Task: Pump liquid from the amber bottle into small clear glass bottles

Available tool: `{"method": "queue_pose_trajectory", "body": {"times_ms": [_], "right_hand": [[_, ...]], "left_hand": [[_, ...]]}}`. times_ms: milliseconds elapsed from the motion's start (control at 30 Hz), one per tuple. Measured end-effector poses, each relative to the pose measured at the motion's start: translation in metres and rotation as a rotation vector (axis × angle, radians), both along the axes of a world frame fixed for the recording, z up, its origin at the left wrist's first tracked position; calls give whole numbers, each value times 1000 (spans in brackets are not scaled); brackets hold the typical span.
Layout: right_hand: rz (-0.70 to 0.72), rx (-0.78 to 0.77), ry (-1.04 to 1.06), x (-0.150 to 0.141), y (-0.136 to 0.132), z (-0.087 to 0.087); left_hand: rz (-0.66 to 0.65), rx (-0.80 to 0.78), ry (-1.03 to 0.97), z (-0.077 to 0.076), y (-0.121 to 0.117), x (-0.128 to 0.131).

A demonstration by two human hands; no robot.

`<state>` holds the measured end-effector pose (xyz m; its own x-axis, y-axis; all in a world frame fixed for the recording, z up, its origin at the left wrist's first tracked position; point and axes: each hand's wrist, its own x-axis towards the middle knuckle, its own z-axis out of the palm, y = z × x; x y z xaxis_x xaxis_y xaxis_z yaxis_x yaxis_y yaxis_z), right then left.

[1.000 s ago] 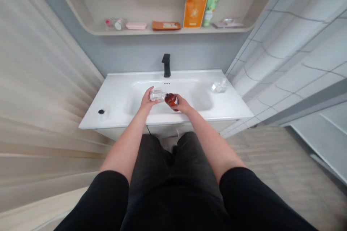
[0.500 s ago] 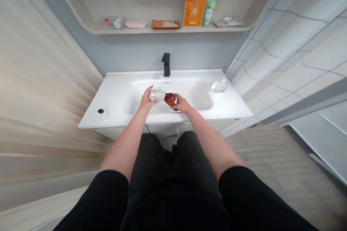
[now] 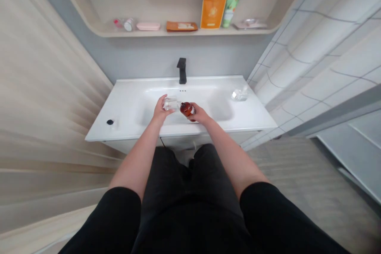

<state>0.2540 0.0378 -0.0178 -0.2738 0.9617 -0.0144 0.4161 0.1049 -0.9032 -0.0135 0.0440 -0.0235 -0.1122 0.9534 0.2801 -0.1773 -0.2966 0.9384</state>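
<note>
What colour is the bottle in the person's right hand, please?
The bottle is dark amber-brown with a white label, best seen in the head view.

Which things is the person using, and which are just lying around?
Being used: clear bottle in the left hand; amber bottle in the right hand.

Just lying around: clear container on the basin; orange pouch, green tube and pink box on the shelf.

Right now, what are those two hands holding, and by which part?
The left hand grips a clear container by its left end; the right hand holds an amber bottle by its labelled end.
</note>
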Motion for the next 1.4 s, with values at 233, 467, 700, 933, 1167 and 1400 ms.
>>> {"method": "queue_pose_trajectory", "body": {"times_ms": [233, 467, 700, 933, 1167, 1400], "right_hand": [[-5, -18, -6, 0, -1, 1], [-2, -16, -4, 0, 1, -2], [-5, -33, -24, 1, 1, -1], [-4, -29, -8, 1, 2, -3], [-19, -37, -39, 0, 3, -3], [-14, -40, -36, 0, 3, -5]], "left_hand": [[10, -18, 6, 2, -1, 1], [0, -17, 8, 2, -1, 0], [-14, -46, 11, -1, -1, -2], [-7, -18, 31, -7, 5, -4], [-60, 21, 63, -15, 12, -8], [-65, 53, 64, -20, 15, -11]]}}
